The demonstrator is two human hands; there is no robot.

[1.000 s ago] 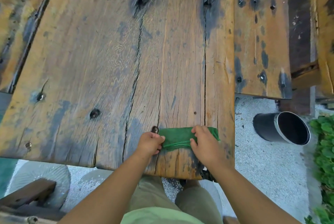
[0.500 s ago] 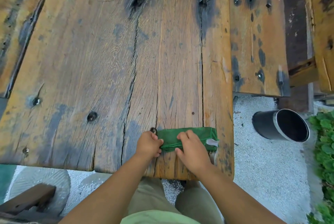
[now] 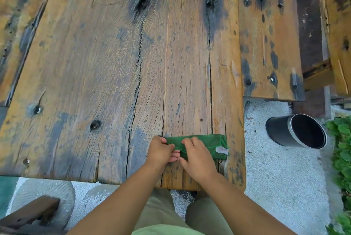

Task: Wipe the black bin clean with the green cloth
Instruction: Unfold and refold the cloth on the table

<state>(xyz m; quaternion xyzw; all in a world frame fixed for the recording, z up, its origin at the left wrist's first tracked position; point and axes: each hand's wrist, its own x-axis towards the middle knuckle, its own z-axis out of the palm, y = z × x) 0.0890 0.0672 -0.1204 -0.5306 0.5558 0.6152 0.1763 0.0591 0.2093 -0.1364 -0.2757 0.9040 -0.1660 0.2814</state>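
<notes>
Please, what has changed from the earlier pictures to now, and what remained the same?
The right hand slid left along the green cloth, from its right end to beside the left hand, uncovering a white label. The left hand kept holding the cloth's left end; the cloth stayed on the table, and the black bin stayed lying on the gravel.
</notes>
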